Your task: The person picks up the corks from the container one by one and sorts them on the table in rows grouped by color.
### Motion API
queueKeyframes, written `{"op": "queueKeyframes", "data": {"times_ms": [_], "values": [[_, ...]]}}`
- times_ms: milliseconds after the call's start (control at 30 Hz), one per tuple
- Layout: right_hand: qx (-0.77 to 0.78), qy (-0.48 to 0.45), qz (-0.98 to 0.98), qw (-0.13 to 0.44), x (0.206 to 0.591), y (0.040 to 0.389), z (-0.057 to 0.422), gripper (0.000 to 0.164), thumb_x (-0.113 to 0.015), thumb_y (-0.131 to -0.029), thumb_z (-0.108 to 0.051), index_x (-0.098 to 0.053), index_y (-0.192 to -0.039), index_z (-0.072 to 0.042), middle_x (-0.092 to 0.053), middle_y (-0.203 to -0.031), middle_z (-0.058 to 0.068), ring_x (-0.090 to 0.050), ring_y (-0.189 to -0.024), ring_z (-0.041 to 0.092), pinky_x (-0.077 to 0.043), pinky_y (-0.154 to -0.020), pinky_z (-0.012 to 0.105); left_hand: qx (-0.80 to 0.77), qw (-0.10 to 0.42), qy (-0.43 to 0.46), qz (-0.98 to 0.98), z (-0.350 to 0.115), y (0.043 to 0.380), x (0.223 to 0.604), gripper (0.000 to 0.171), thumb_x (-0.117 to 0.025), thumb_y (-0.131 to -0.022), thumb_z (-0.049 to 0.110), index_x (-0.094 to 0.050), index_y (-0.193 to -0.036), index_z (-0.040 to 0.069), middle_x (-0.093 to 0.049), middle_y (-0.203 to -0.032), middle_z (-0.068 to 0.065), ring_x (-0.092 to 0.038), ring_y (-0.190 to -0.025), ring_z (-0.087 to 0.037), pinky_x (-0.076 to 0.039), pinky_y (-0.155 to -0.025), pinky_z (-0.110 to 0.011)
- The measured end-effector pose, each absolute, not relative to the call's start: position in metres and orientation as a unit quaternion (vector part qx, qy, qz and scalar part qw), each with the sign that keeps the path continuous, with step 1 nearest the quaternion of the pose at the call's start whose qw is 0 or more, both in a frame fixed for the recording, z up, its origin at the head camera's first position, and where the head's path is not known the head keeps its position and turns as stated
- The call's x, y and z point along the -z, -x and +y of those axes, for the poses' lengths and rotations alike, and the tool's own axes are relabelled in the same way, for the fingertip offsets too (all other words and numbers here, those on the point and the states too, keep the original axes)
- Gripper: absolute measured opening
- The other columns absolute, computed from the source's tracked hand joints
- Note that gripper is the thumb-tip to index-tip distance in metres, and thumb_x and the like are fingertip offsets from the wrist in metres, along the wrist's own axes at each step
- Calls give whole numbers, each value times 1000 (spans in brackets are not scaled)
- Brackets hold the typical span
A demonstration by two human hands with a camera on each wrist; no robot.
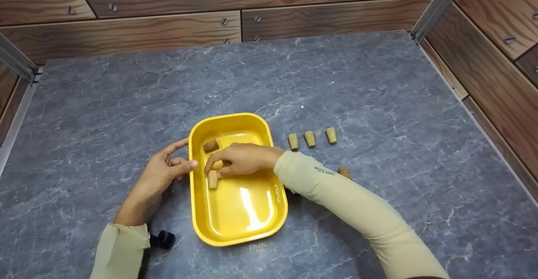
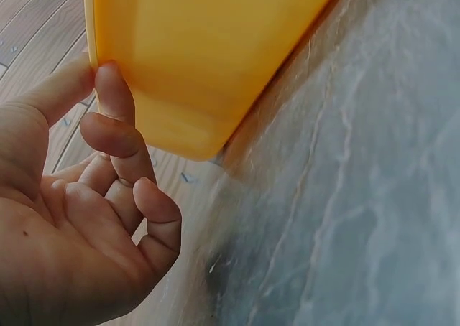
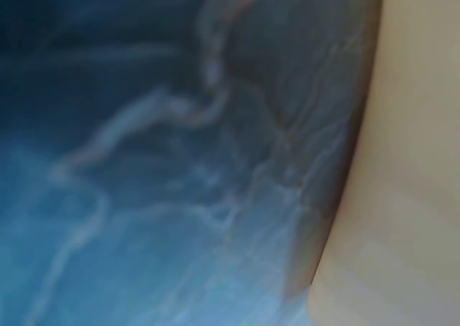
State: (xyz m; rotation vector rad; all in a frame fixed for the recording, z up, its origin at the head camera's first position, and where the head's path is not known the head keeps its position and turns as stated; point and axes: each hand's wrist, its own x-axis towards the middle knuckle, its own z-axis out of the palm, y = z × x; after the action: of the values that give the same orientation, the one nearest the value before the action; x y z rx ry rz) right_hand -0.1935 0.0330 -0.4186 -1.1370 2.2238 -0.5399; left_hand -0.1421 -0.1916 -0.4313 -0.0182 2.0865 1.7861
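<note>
A yellow rectangular tray (image 1: 239, 240) stands on the grey marbled table. My left hand (image 1: 162, 169) pinches its left rim; in the left wrist view the thumb and a fingertip of the left hand (image 2: 93, 189) meet at the tray's edge (image 2: 91, 24). Inside the tray, my right hand (image 1: 248, 158) pinches a pale tapered cork (image 1: 213, 180) between thumb and index finger near the left wall. A darker brown cork (image 1: 210, 145) lies farther up in the tray. The right wrist view shows neither right hand nor cork.
Right of the tray, three pale tapered corks (image 1: 309, 139) stand in a row on the table (image 1: 378, 102). A brown cork (image 1: 344, 172) peeks out behind the right sleeve (image 1: 336, 182). A small black device (image 1: 165, 240) is by the left cuff. Wood-patterned walls (image 1: 176, 31) border the table.
</note>
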Motion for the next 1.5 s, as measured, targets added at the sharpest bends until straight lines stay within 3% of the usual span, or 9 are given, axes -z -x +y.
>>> {"op": "queueKeyframes", "data": {"times_ms": [167,333,567,867,1033,1233,1500], "values": [[195,440,816,320,419,194,34,30,-58,-97,-26,-62,-127,-30,-51,-73,-3,-44,-66,10,-37,-68,22,-639,197,10,744,-191,142,431,67,-70,-88,12,-37,-147,10,-52,-59,11,-43,-56,-5,-38,-58,-22],[187,431,816,337,419,192,32,39,-66,-91,-34,-60,-130,-30,-52,-76,-3,-45,-70,10,-37,-69,23,-641,200,9,741,-191,142,431,67,-69,-88,12,-37,-147,10,-52,-59,11,-42,-55,-5,-38,-57,-22],[132,421,844,306,418,183,29,49,-71,-82,-52,-59,-125,-31,-55,-79,-4,-51,-72,12,-39,-65,25,-642,201,8,740,-191,143,431,68,-69,-88,10,-36,-147,9,-55,-61,11,-44,-56,-4,-39,-57,-21],[57,455,857,238,418,169,25,53,-62,-83,-63,-57,-127,-33,-60,-77,-7,-55,-70,11,-42,-63,28,-643,202,1,739,-192,143,432,67,-68,-89,10,-35,-147,7,-61,-62,12,-44,-54,-4,-39,-56,-20],[24,477,855,201,419,163,20,51,-58,-87,-62,-56,-125,-29,-63,-77,-7,-57,-66,10,-42,-56,28,-630,210,-2,748,-194,142,431,69,-69,-89,13,-35,-148,8,-60,-60,10,-44,-52,-6,-39,-54,-21],[23,476,856,198,415,160,24,46,-57,-90,-56,-54,-127,-28,-58,-74,-6,-55,-66,11,-41,-56,29,-620,206,-5,757,-195,141,429,68,-70,-89,16,-35,-147,9,-56,-57,10,-44,-52,-6,-40,-55,-22],[112,453,864,188,393,169,53,44,-62,-92,-45,-55,-130,-24,-53,-67,-3,-45,-58,11,-36,-56,25,-617,213,-17,757,-195,139,426,66,-66,-92,18,-34,-148,7,-61,-60,9,-47,-50,-6,-42,-53,-21]]}}
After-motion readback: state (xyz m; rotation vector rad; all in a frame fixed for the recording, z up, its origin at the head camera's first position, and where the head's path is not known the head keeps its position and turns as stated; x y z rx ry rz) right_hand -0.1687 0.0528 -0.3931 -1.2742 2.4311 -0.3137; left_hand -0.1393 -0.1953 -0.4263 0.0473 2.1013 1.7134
